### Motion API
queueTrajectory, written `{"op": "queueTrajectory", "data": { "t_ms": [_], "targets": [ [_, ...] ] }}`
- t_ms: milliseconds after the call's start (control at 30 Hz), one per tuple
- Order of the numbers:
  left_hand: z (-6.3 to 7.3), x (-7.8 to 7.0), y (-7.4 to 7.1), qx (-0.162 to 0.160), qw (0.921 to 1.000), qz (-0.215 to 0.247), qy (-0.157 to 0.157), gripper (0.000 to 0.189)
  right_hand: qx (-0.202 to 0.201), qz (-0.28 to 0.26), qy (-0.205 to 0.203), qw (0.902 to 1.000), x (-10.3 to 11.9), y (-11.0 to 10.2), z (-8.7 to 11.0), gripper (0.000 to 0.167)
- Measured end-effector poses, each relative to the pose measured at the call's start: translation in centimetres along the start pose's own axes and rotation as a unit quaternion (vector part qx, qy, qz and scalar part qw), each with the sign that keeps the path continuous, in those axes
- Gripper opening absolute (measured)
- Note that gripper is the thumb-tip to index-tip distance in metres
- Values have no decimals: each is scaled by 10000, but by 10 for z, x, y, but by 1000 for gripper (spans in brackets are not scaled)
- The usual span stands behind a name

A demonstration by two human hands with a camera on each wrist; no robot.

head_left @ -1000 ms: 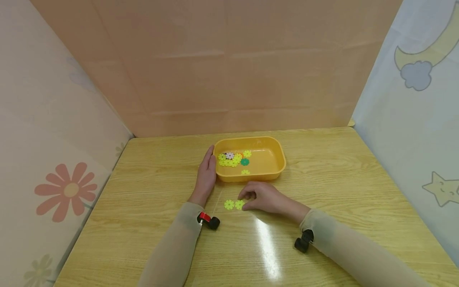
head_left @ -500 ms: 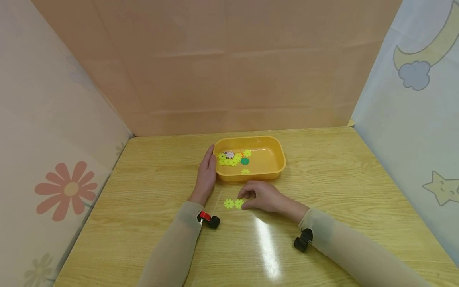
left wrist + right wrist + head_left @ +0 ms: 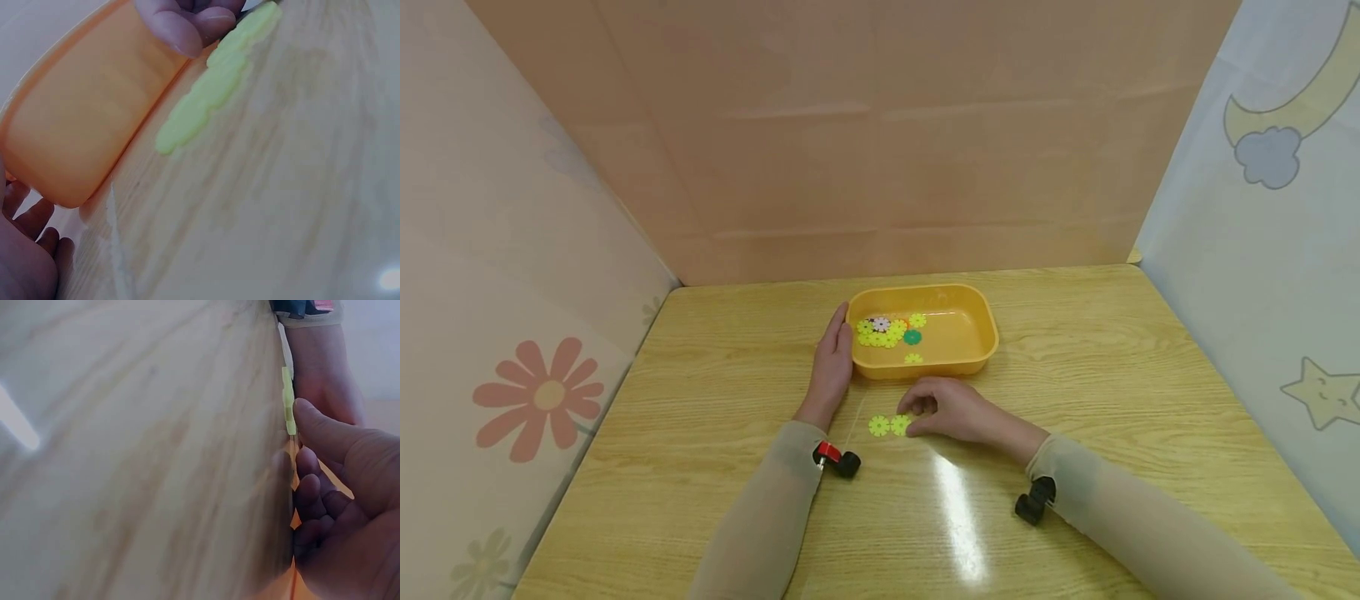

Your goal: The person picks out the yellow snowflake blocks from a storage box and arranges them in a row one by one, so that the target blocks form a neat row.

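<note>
Two yellow-green flower-shaped plastic discs lie flat side by side on the table, the left disc [image 3: 879, 426] and the right disc [image 3: 899, 426], their edges meeting. My right hand [image 3: 951, 410] has thumb and forefinger at the right disc's edge, pinching it, with the other fingers curled. In the right wrist view the thumb tip is against the thin yellow edge of the discs [image 3: 288, 403]. My left hand [image 3: 831, 367] rests with straight fingers along the left end of a yellow-orange plastic tray [image 3: 958, 368]. The left wrist view shows its fingertips beside the tray wall [image 3: 87, 119].
Inside the tray, more flower discs [image 3: 880, 339] are heaped at the left, mostly yellow, with white, orange and dark ones. A green disc [image 3: 912, 337] lies near them. The wooden table [image 3: 1075, 358] meets an upright backdrop [image 3: 880, 167] behind the tray.
Both hands hold nearly the same place throughout. The two discs have shifted very slightly together; the tray and its contents stay put.
</note>
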State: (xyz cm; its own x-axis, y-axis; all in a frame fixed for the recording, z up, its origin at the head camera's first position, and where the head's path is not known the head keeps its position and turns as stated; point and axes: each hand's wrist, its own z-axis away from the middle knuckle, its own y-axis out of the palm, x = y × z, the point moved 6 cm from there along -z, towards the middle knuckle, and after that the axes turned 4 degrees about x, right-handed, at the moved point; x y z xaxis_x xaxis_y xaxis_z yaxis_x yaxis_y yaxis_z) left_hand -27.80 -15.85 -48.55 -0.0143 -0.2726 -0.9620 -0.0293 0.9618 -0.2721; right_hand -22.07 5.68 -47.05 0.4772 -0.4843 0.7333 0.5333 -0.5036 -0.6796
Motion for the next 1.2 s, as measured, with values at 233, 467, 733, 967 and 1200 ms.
{"op": "queueTrajectory", "data": {
  "t_ms": [233, 467, 733, 967, 1200],
  "targets": [
    [0, 0, 0, -23, 10000, -69, -66, 60, 36, -542, 200, 9983, 3, -8, 6, 28],
    [0, 0, 0, -10, 9999, -6, -103, 59, -90, -833, 5, 9965, 21, -39, 13, 30],
    [1, 0, -1, -2, 10000, 19, -6, 61, -428, -694, 52, 9967, 27, -79, 12, 33],
    [1, 1, 0, -4, 10000, 39, -70, 61, -702, -291, 270, 9967, 14, -103, -1, 35],
    [2, 0, 1, -20, 10000, -43, -62, 60, -623, -117, 333, 9974, 2, -112, -18, 37]
  ]
}}
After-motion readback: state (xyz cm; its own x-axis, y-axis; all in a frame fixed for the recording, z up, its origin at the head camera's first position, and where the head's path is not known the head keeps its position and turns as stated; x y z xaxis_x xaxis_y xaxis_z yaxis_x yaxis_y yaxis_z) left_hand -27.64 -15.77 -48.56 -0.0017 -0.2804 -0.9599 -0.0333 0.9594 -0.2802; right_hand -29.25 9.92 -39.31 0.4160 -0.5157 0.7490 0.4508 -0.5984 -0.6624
